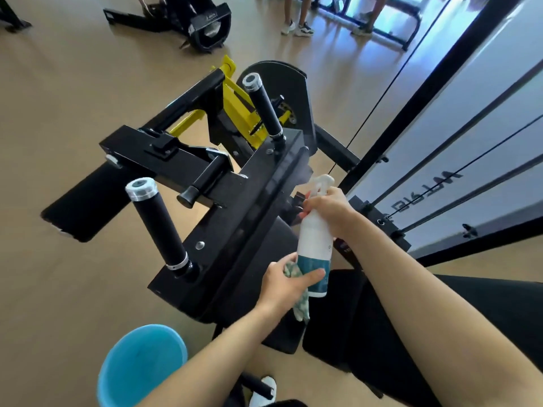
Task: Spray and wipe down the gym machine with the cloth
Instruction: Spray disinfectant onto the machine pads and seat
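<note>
1. Hands meet on the spray bottle (314, 239); the right hand (329, 212) is closed round its neck just under the white head, fingers curled at the front where the trigger would sit, though the trigger itself is hidden.
2. The left hand (289, 284) is closed too; it grips the crumpled cloth (302, 306) against the teal label at the bottle's base, thumb laid across the label; the cloth's tail hangs free below the hand.
3. This hold looks chosen to steady the bottle from below while the upper hand pumps; it also keeps the cloth ready to wipe without being put down.
4. The bottle's long axis runs near upright in the head view, base toward the person, head leaning a little away; the nozzle seems to face the gym machine (235, 207), close beside its long black plate, but its exact aim is too blurred to tell.
5. I judge this the spraying step, with the wiping not yet begun.
6. Further out, two black-gripped handles stand off the plate, one nearer (158, 224) and one farther (264, 108); a yellow frame (235, 104) shows behind them.
7. A blue bucket (138, 362) stands on the floor below the left forearm, well apart from the bottle.
</note>
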A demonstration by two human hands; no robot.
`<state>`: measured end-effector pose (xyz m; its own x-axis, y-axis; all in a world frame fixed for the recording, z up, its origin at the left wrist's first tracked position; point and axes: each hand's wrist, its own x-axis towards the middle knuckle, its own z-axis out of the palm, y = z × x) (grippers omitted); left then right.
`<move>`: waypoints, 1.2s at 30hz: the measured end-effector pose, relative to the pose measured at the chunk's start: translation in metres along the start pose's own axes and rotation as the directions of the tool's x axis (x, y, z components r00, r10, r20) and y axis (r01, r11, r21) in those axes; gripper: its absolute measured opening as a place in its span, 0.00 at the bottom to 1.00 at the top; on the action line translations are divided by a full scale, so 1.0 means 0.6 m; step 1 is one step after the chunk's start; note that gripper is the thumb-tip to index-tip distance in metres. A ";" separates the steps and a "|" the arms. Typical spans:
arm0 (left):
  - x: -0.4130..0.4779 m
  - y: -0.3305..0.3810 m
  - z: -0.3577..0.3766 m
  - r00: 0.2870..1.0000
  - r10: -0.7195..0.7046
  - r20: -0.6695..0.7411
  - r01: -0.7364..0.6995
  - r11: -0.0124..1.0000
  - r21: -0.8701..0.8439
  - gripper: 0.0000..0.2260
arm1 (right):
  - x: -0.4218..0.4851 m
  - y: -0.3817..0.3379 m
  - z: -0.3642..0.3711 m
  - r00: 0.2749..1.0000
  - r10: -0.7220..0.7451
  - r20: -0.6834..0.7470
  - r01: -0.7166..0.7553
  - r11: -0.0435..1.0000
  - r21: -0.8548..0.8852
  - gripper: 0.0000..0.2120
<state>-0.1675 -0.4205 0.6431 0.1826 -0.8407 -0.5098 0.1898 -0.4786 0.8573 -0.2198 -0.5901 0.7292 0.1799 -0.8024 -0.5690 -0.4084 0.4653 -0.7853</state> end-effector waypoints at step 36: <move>-0.005 -0.014 -0.002 0.999 0.030 0.022 -0.030 0.999 0.020 0.21 | 0.013 0.036 -0.007 0.983 -0.184 0.018 0.182 0.980 0.075 0.09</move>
<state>-0.1686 -0.4136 0.6371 0.1672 -0.8600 -0.4822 0.1648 -0.4578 0.8736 -0.2309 -0.5882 0.7089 0.2682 -0.8673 -0.4194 -0.3004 0.3384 -0.8918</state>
